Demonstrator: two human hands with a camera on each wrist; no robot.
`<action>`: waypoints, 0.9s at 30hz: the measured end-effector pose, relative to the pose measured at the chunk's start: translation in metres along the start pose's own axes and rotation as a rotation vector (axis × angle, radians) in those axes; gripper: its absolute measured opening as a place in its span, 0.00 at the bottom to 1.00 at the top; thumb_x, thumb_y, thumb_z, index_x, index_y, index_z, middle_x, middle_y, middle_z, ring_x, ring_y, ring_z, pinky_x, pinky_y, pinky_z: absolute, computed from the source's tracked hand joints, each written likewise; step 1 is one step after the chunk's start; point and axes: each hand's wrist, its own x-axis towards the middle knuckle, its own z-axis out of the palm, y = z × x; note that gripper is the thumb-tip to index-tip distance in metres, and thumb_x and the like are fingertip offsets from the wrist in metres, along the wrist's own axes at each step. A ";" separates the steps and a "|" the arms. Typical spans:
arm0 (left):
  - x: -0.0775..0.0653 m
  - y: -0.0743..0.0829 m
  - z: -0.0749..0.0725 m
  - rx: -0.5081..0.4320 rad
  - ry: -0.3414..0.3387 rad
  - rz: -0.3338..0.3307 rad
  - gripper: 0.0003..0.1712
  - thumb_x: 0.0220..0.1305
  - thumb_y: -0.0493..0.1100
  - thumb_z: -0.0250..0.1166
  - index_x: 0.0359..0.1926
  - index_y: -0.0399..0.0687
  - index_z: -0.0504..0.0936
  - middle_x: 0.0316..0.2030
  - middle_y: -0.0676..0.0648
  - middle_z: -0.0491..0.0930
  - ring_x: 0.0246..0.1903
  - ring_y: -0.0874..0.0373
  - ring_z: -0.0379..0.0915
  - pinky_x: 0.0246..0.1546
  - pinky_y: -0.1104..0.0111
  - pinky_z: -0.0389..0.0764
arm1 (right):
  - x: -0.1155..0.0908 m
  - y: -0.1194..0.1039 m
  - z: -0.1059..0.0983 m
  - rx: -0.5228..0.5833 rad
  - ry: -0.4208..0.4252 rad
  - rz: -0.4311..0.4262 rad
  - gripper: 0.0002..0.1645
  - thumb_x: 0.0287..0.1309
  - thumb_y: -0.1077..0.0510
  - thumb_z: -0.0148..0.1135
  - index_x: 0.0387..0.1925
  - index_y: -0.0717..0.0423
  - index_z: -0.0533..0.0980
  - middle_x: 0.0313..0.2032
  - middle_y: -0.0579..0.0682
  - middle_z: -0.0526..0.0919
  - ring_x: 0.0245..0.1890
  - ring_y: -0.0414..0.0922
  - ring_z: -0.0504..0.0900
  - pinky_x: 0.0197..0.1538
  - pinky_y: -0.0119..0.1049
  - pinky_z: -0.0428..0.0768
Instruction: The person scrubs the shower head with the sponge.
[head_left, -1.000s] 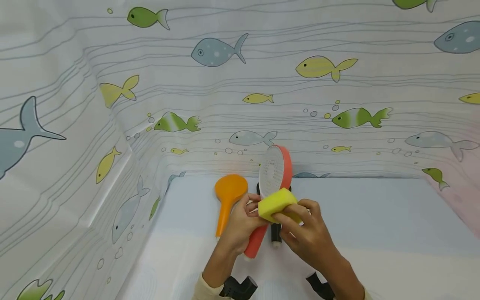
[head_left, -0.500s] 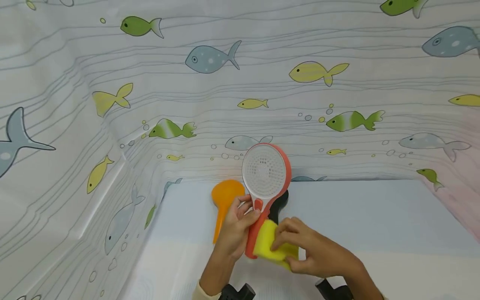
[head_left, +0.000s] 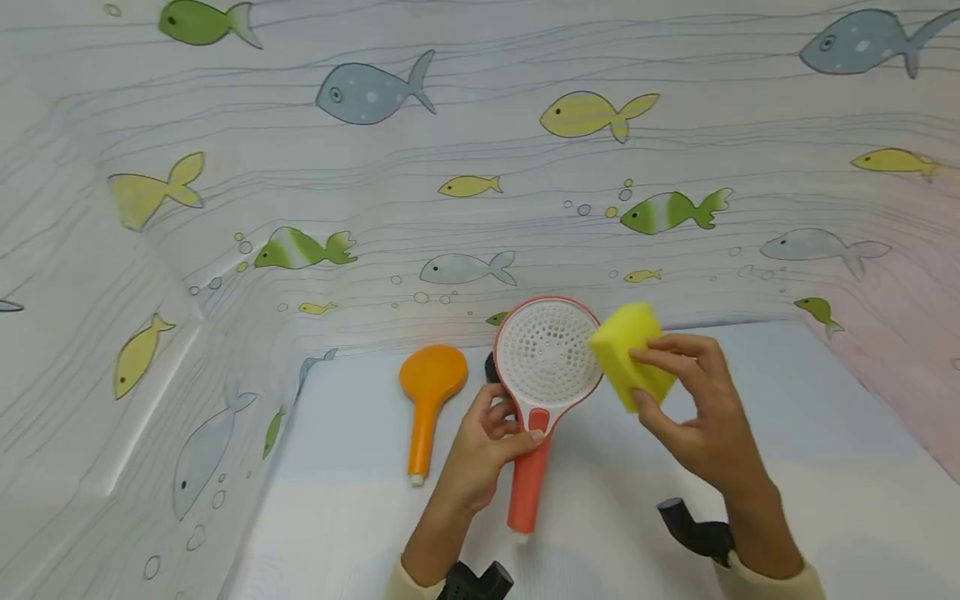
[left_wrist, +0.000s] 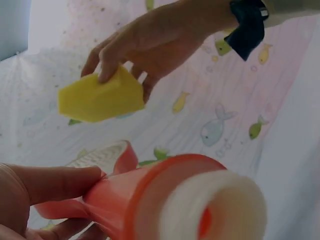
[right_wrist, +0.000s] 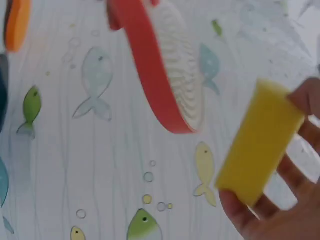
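A red shower head [head_left: 551,354] with a white perforated face is held up by my left hand [head_left: 483,454], its thumb across the upper handle. In the left wrist view the white threaded end of the handle [left_wrist: 215,210] points at the camera. My right hand [head_left: 697,408] pinches a yellow sponge [head_left: 633,354] between thumb and fingers, just right of the shower head's face. The right wrist view has the sponge [right_wrist: 260,142] apart from the red rim [right_wrist: 155,75] of the shower head.
An orange shower head [head_left: 431,379] lies on the white table [head_left: 337,500] to the left. A black shower head [head_left: 491,367] is mostly hidden behind the red one. A fish-patterned curtain [head_left: 375,200] hangs behind and along the left.
My right hand has carried the sponge from the lower handle up and right, beside the shower head's face. The left hand keeps its hold, and the face has turned more toward the head camera.
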 end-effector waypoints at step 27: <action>0.002 -0.004 0.005 0.199 0.002 0.063 0.26 0.54 0.38 0.68 0.54 0.48 0.70 0.50 0.44 0.76 0.36 0.51 0.74 0.39 0.64 0.82 | -0.009 -0.002 0.041 -0.380 -0.248 0.031 0.24 0.39 0.61 0.62 0.45 0.51 0.74 0.46 0.52 0.69 0.50 0.47 0.64 0.39 0.33 0.75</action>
